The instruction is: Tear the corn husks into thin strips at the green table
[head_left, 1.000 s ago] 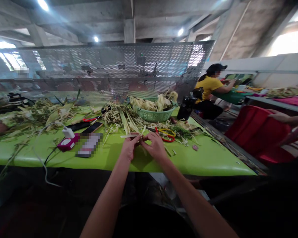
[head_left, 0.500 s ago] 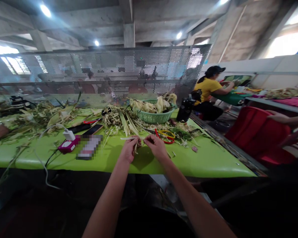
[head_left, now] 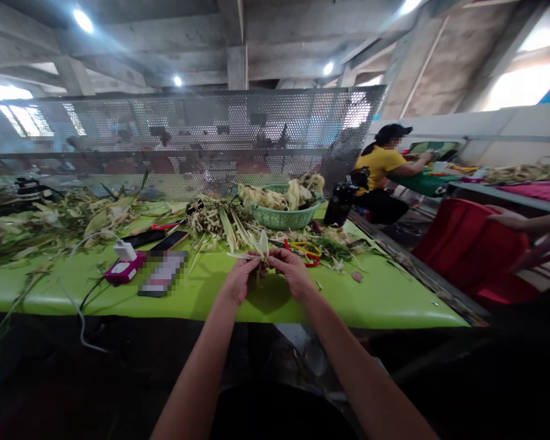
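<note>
Pale strips of dried husk [head_left: 263, 245] stand up between my hands, above the green table [head_left: 348, 302]. My left hand [head_left: 241, 278] pinches the strips from the left, with one flat strip sticking out leftward. From the right, my right hand [head_left: 291, 272] grips the same bundle, its fingertips close to those of the left. Just beyond the right hand lie scissors with red and yellow handles [head_left: 310, 250]. A heap of husk strips [head_left: 224, 223] lies behind the hands, beside a green basket [head_left: 286, 217] full of husks.
Phones [head_left: 169, 242], a purple power block with a white plug [head_left: 123, 269] and cables lie at the left. A dark bottle [head_left: 339, 205] stands behind right. Someone in yellow [head_left: 378, 165] sits beyond; another person's hand touches a red chair [head_left: 476, 244].
My right hand has moved left to meet my left hand at the bundle. A wider pale husk piece now stands upright between them. The view has shifted slightly.
</note>
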### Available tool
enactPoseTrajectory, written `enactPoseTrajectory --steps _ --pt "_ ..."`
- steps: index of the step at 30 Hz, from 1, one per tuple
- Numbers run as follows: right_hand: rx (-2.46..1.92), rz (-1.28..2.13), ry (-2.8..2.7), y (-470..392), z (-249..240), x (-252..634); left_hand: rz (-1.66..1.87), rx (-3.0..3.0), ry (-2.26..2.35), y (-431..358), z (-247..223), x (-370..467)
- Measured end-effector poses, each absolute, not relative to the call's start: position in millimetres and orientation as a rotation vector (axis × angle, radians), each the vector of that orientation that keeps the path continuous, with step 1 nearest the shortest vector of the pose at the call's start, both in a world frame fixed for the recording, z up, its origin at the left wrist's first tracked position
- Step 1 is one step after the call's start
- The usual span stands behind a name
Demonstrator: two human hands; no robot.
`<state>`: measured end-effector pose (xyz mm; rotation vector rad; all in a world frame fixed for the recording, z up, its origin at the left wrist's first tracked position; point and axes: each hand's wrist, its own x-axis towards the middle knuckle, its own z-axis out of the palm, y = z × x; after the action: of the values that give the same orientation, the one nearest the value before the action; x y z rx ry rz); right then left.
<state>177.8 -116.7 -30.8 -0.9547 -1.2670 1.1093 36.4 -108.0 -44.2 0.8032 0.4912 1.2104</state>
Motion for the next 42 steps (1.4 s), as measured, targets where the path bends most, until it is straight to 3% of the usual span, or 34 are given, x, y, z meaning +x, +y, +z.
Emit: enactPoseTrajectory --steps 20,36,42 --pt "-1.047 0.735 -1.273 -104 -41 180 1.190 1.301 0.687 -114 -38 37" --pt "-1.038 0.990 -1.459 -117 -35 175 1.308 0.988 0.658 -108 -44 33" --pt "-1.057 0.849 -1.521 -114 -35 172 1.387 1.040 0.662 -105 -48 33"
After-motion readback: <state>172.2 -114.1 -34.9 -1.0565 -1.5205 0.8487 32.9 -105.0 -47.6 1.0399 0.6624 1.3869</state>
